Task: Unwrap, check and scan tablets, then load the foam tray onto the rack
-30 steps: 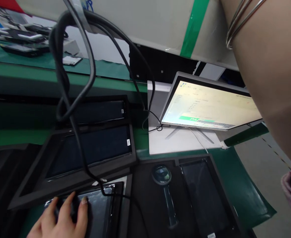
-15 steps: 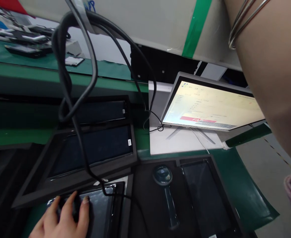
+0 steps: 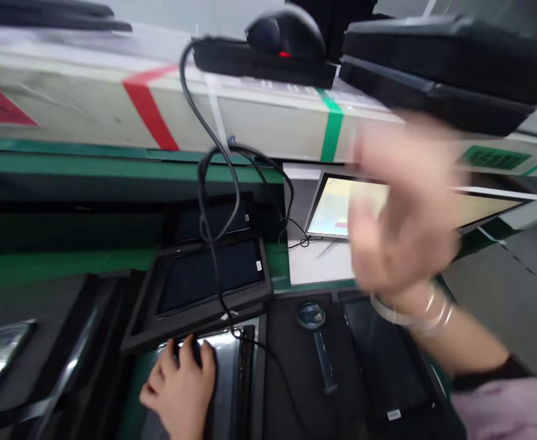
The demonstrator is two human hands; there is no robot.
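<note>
My left hand [image 3: 181, 382] lies with spread, bent fingers on a glossy dark panel [image 3: 222, 366] in the lower middle. Smeared by motion, my right hand [image 3: 401, 214] is raised in front of the monitor [image 3: 325, 205], with bangles at the wrist; its finger positions are unclear. Below and left of it, a handheld scanner [image 3: 321, 348] lies on black foam. Beside the scanner is a dark flat screen panel [image 3: 382, 360] with a white label, partly covered by my right forearm.
Two foam trays with dark panels [image 3: 211, 275] sit behind my left hand. A black cable [image 3: 215, 269] hangs from the shelf [image 3: 268, 119] across them. On the shelf are a mouse-like device with a red light [image 3: 289, 33] and stacked black cases [image 3: 433, 67]. More foam trays [image 3: 43, 354] stand left.
My right arm has come down from the upper right, bringing the hand into view before the monitor. The view has shifted to show the shelf top. My left hand stays on the panel.
</note>
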